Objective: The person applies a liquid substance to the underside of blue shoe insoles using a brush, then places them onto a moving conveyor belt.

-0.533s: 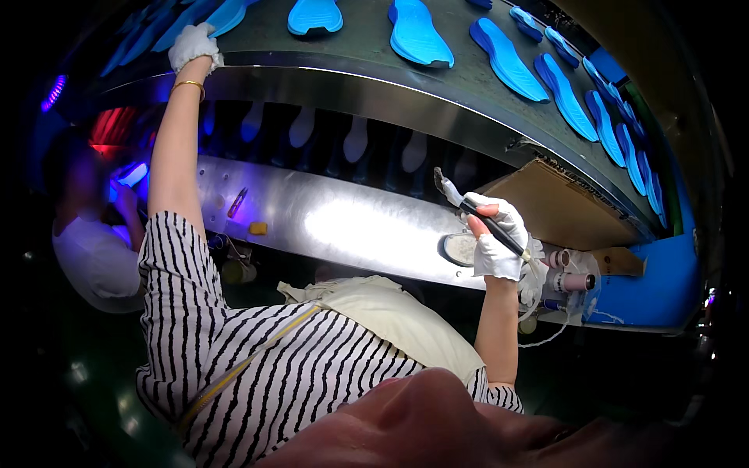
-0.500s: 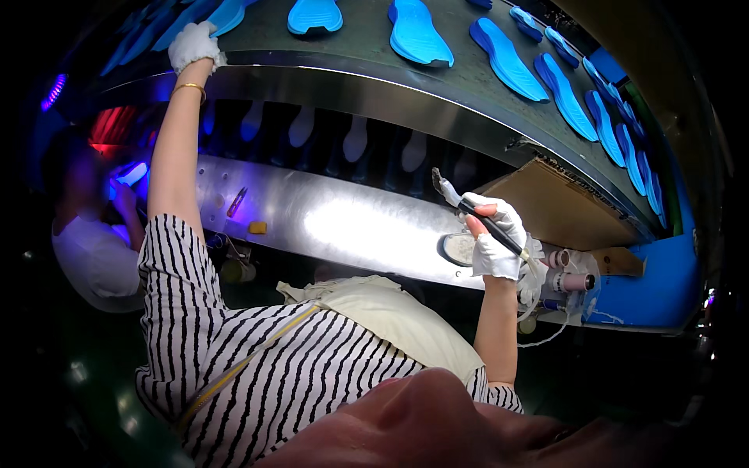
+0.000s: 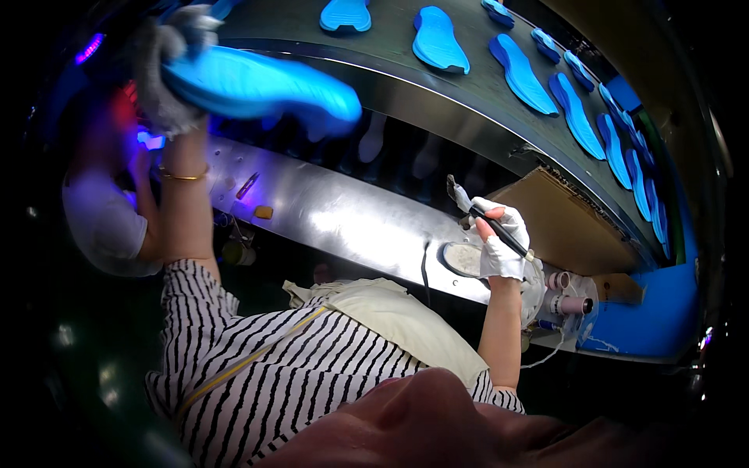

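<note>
Left hand now grasps a sole lifted off the belt, pick-up apparently done; right hand still grasps a brush.

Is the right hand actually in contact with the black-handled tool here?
Touching. The head view shows the gloved right hand closed around the black-handled tool, with bare fingers against it.

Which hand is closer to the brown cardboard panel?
Right. The right hand, holding a black-handled brush, is just left of the cardboard panel; the left hand, holding a blue shoe sole, is far to its upper left.
</note>
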A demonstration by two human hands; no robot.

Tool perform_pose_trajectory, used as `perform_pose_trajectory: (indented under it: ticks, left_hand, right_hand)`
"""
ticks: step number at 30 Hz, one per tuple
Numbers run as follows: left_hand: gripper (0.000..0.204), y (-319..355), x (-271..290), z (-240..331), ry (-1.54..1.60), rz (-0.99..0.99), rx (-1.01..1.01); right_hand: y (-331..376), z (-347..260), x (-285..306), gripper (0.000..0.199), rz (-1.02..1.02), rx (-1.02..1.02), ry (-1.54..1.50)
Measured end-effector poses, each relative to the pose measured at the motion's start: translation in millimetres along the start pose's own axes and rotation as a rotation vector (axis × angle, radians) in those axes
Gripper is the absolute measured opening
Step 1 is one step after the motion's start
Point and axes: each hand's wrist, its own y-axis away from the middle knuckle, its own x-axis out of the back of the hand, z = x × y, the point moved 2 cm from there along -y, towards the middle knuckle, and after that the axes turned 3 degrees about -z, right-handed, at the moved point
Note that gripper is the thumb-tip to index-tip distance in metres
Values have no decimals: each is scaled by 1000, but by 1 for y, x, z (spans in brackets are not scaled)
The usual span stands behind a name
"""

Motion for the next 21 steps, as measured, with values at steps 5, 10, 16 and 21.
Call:
perform_pose_trajectory:
  ticks: [5,10,16,21]
  left_hand:
    - [49,85,-66,-92,848,-403,843]
    - [78,200,-119,-128,1149,-125,1171]
    - [75,225,-149,-126,837,33,1346]
    - [74,241,-192,-127,782,47,1189]
  right_hand:
    - [4,-3,-7,22,51,4,-16]
    - [10,-4,-6,22,46,143,153]
    - [0,4,-20,23,25,273,208]
    - [-13,-9,-23,19,201,296,448]
